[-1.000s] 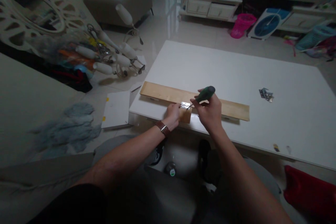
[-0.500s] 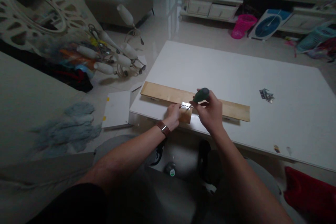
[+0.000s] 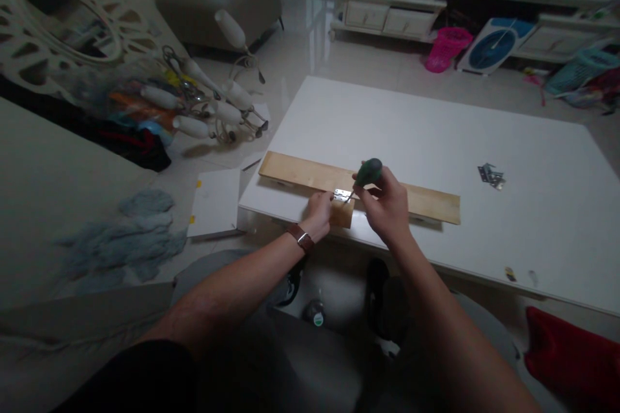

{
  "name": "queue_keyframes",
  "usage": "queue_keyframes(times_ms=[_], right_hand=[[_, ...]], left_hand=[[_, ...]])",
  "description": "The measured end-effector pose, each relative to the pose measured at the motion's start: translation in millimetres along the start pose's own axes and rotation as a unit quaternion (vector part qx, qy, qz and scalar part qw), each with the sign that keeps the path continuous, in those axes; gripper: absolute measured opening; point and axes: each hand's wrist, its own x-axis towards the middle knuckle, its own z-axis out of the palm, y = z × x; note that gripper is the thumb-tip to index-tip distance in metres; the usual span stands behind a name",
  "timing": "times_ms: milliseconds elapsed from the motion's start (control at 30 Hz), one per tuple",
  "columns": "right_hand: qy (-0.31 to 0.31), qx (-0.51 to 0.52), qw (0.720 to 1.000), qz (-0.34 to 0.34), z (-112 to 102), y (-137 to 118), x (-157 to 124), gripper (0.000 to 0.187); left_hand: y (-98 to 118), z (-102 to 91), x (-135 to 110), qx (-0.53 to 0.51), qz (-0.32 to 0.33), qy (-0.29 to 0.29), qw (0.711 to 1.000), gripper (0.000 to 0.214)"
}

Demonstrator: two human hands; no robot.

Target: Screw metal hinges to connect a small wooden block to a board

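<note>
A screwdriver with a dark green handle (image 3: 369, 171) is gripped in my right hand (image 3: 390, 210), its shaft slanting down to the left. The tip meets a silver metal hinge (image 3: 343, 195) that lies across a long wooden board (image 3: 305, 171) and a small wooden block (image 3: 341, 214). My left hand (image 3: 318, 214) is closed at the left side of the block, with fingertips at the hinge's left edge. Any screw under the tip is too small to make out. The board rests near the front edge of a white tabletop (image 3: 387, 119).
Several loose metal hinges (image 3: 493, 175) lie in a pile on the right of the tabletop. A small brown and yellow item (image 3: 510, 273) sits near the front edge. A lamp with white shades (image 3: 227, 111) stands on the floor at left. Red cloth (image 3: 566, 358) is at lower right.
The screwdriver handle and my right hand have shifted slightly to the left. My left hand, the hinge and the board stay practically as they were.
</note>
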Motion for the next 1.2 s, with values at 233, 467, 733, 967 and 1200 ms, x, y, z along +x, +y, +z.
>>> queue_keyframes(times_ms=[233,467,733,967,1200], right_hand=[[0.057,-0.028,0.998,0.019,2.4,2.0,0.2,0.025],[0.01,0.038,0.999,0.023,-0.4,-0.2,0.5,0.037],[0.059,-0.021,0.998,0.02,1.2,1.9,0.6,0.024],[0.001,0.049,0.999,0.022,-0.7,0.3,1.1,0.031],[0.063,-0.007,0.998,0.014,1.1,1.6,0.1,0.025]], left_hand=[[0.9,-1.4,-1.2,0.032,0.017,0.004,0.999,0.01],[2.6,0.0,0.2,0.026,0.017,0.012,0.999,0.012],[1.1,-1.5,-1.3,0.036,0.011,0.007,0.999,0.011],[-2.1,-1.1,4.0,0.049,0.032,0.009,0.998,0.009],[-1.5,-1.9,0.9,0.036,0.025,0.0,0.999,0.01]])
